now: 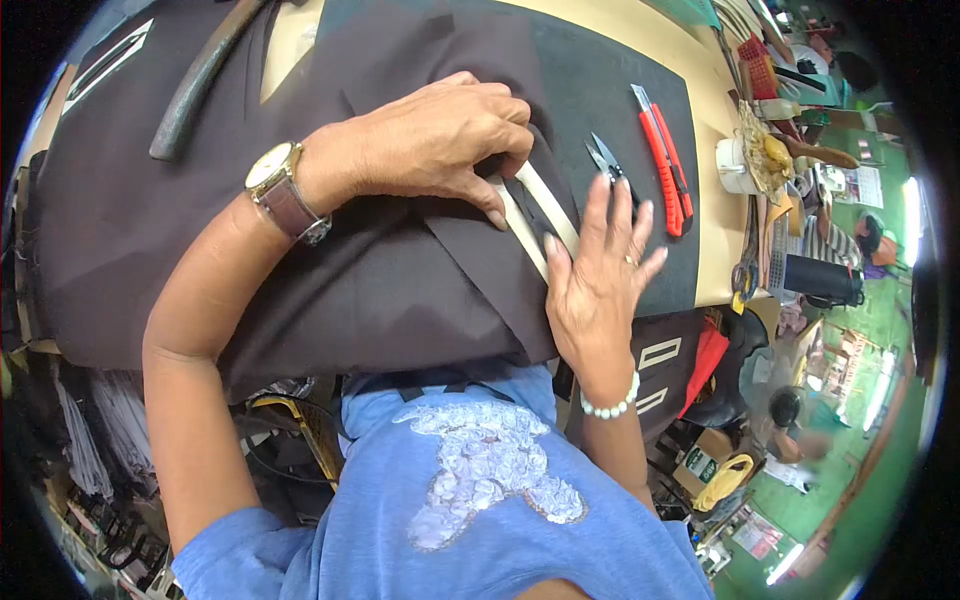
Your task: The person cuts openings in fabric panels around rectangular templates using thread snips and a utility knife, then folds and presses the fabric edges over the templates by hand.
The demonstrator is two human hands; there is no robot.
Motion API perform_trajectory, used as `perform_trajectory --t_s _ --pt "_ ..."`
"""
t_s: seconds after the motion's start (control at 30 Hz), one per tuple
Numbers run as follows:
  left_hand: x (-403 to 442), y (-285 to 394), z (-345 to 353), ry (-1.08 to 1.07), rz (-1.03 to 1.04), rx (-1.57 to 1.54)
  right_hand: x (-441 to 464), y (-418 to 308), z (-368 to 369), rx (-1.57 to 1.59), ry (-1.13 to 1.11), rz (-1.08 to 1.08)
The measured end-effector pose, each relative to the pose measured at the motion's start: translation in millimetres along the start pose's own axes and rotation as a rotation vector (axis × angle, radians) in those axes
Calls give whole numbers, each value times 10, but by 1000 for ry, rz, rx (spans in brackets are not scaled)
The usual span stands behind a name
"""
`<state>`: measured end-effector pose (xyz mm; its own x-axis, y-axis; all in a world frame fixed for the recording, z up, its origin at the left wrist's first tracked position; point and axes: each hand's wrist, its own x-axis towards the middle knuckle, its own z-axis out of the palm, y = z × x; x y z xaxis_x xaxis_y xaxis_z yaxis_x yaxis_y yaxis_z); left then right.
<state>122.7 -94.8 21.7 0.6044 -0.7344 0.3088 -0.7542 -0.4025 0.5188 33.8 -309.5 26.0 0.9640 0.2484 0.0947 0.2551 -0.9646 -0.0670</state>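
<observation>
Dark brown fabric [330, 300] lies in broad folds over the worktop in front of me. Two cream strips [550, 200] border a narrow dark slot in it. My left hand [440, 135], with a watch on the wrist, curls its fingers and thumb around the fabric at the slot's upper left end. My right hand [598, 295], wearing a beaded bracelet, is spread at the slot's other end, its thumb by the strips. Just beyond its fingertips lie small thread snips [603, 157], partly hidden by the fingers. A red utility knife [664, 160] rests to their right on the dark mat [570, 65].
A curved metal bar [200, 95] lies on the fabric at upper left. At the table's right edge stand a white tub [735, 165] with yellowish contents and a wooden handle [825, 152]. Farther right are a black cylinder [825, 280] and the green floor [850, 350], with another person in the distance.
</observation>
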Motion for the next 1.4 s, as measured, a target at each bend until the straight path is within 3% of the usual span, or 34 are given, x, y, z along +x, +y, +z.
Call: perform_trajectory --t_s 0.37,0.6,0.7,0.77,0.83,0.9,1.03,1.17,1.3,1.4 --pt "-37 5 15 22 12 59 331 -226 160 1 90 -102" --pt "-49 62 -83 -35 15 87 203 -23 -248 194 -104 -213" --pt "-126 255 -124 -56 19 190 555 164 -230 477 -135 -293" --pt "-245 445 -10 -83 -2 369 855 117 -181 477 124 -354" --pt "-304 824 53 -140 13 670 1108 -7 -192 511 161 -368" --pt "-391 1127 210 11 94 695 1253 -207 -156 497 167 -445" --pt "-417 1538 839 149 84 428 1478 -469 52 266 244 -541" --pt "-324 1525 1358 240 -56 563 1709 -456 186 409 39 -474" --pt "-399 1496 1195 380 -98 518 1922 -228 192 409 253 -284" --pt "-521 1394 1012 488 -228 468 2055 93 -24 368 270 -74"
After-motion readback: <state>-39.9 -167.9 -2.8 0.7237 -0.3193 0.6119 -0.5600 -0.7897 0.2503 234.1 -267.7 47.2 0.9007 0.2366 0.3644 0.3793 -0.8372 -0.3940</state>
